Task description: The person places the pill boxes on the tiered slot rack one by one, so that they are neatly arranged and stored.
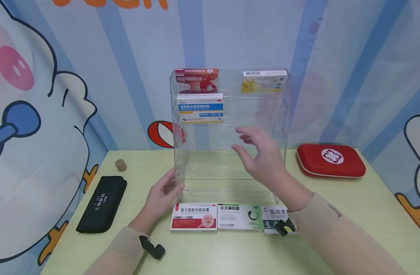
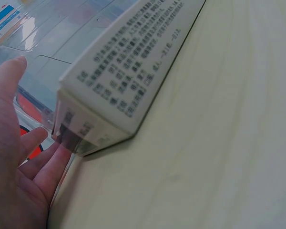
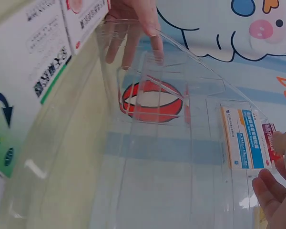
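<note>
A clear, tiered plastic display rack (image 1: 230,184) stands on the table. My left hand (image 1: 160,197) holds its lower left side, thumb at the front edge and fingers along the outside. The right hand (image 1: 265,160) hovers before the middle tiers with thumb and fingers apart, nothing between them. On the top tier sit a red medicine box (image 1: 197,81) at left and a yellow-white one (image 1: 264,81) at right. A blue-and-white medicine box (image 1: 201,109) occupies the second tier's left. Along the rack's foot lie a red-and-white box (image 1: 194,217), a green-and-white box (image 1: 239,217) and a dark-green-and-white box (image 1: 272,215), partly covered by the right wrist.
A black case (image 1: 101,204) lies at left, with a small brown cork-like piece (image 1: 120,165) behind it. To the rack's right is a red zip case (image 1: 331,160) with a white emblem. Behind the table hangs a printed blue-striped curtain (image 1: 230,34).
</note>
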Available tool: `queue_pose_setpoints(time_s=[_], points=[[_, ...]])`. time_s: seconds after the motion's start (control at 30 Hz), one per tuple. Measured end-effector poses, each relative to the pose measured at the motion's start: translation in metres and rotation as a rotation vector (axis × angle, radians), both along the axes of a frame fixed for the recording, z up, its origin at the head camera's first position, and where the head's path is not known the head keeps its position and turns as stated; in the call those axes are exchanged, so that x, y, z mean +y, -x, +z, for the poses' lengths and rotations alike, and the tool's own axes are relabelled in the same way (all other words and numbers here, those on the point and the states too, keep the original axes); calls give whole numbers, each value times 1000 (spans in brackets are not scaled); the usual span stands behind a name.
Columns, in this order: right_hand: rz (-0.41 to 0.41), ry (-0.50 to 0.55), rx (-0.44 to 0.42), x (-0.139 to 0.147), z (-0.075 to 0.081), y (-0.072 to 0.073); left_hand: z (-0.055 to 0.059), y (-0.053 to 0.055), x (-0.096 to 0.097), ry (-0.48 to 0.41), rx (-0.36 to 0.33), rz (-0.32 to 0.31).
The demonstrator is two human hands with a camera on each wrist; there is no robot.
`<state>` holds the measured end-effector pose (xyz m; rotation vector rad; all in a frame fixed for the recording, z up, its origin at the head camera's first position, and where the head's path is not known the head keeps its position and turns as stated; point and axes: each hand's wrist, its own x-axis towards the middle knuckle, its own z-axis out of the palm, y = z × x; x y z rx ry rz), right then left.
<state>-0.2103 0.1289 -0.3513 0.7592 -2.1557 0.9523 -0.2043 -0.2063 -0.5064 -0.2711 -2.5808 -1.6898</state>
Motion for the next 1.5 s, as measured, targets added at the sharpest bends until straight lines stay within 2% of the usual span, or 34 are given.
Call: queue_pose_setpoints(time_s=[0.17, 0.37, 0.6, 0.77, 1.03, 1.17, 1.37, 1.5], points=[[5, -99, 11, 11, -20, -23, 0, 0, -1, -8, 3, -12], [34, -194, -60, 24, -44, -51, 0, 0, -2, -5, 10, -10], [45, -277, -90, 48, -64, -72, 0, 0, -1, -7, 15, -13], [40, -319, -121, 69, -76, -80, -1, 1, -2, -3, 14, -7], [-25, -409, -277, 103, -100, -89, 0, 0, -1, -7, 5, -8], [-89, -446, -355, 116, -108, -93, 1, 0, -1, -10, 4, -9], [-131, -455, -342, 131, -116, -95, 1, -1, 0, -8, 10, -10], [-148, -463, -371, 140, -119, -96, 2, -1, 0, -3, 7, -7]])
